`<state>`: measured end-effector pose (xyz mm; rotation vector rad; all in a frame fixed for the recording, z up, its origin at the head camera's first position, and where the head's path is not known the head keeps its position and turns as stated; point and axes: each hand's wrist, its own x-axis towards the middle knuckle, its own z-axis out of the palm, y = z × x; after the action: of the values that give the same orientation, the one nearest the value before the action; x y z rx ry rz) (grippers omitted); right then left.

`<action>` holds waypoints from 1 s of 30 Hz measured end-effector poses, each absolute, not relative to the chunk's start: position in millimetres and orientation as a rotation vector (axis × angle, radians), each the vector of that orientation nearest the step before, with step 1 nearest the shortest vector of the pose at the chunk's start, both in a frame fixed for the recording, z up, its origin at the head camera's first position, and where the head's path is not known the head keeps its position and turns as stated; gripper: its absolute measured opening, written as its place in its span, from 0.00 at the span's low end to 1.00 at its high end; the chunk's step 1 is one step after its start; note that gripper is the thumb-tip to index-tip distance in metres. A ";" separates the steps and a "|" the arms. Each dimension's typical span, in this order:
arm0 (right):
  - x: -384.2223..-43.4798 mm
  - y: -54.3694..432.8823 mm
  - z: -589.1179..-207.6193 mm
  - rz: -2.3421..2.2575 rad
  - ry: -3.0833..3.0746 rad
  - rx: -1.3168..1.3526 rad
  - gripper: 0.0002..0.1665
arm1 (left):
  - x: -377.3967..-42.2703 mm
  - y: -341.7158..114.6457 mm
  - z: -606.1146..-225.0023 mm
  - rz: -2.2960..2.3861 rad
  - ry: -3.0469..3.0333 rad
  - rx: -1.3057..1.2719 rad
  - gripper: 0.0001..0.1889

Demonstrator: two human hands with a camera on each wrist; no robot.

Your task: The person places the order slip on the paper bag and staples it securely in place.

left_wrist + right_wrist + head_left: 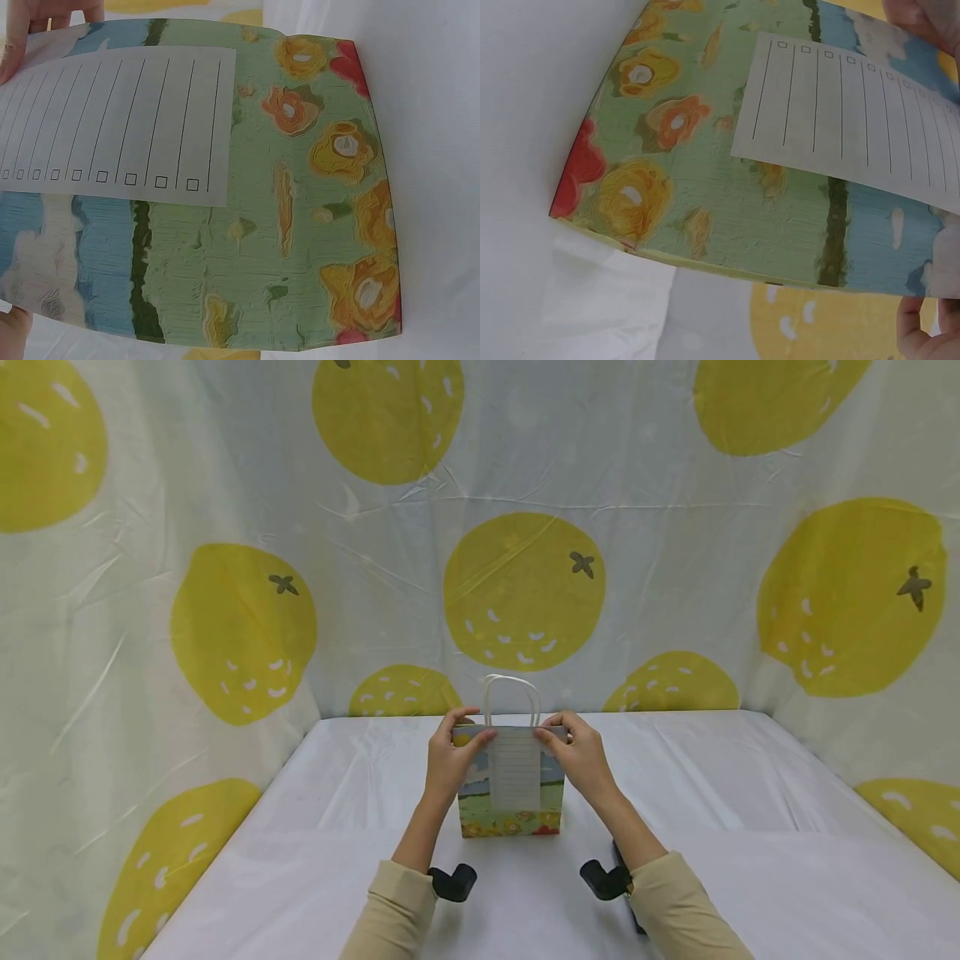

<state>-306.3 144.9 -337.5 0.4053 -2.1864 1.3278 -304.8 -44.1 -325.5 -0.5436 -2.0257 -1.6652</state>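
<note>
A paper gift bag (473,823) with painted flowers stands upright on the white bench (712,785), between a person's two hands, with its white handles (487,700) sticking up. The left hand (447,762) has its grip pinching the bag's top edge, thumb in front, and the right hand (587,762) pinches the other side the same way. A lined checklist sheet (514,777) lies flat against the bag's front, its top corners by the thumbs.

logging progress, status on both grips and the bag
Left grip, right grip pinching bag along top. Bag upright. Lined sheet against its front. Nothing visibly in the way.
</note>
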 end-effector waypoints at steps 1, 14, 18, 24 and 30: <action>-306.2 144.7 -337.5 1.328 -2.185 0.406 0.10 | -305.2 -44.2 -325.5 -1.670 -2.028 -0.542 0.19; -305.6 144.8 -339.6 1.321 -2.163 0.421 0.10 | -306.6 -44.3 -325.7 -1.748 -1.998 -0.506 0.10; -304.7 144.2 -340.2 1.318 -2.154 0.425 0.10 | -305.2 -45.4 -324.9 -1.738 -2.039 -0.511 0.10; -303.0 143.4 -340.1 1.337 -2.157 0.406 0.10 | -303.5 -47.9 -324.7 -1.743 -2.125 -0.552 0.13; -303.0 143.0 -339.7 1.321 -2.160 0.401 0.10 | -303.1 -48.1 -321.9 -1.709 -2.126 -0.569 0.19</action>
<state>-303.0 143.0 -339.7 0.4007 -2.1601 1.3213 -303.1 -48.1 -321.9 -0.5689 -2.1263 -1.7088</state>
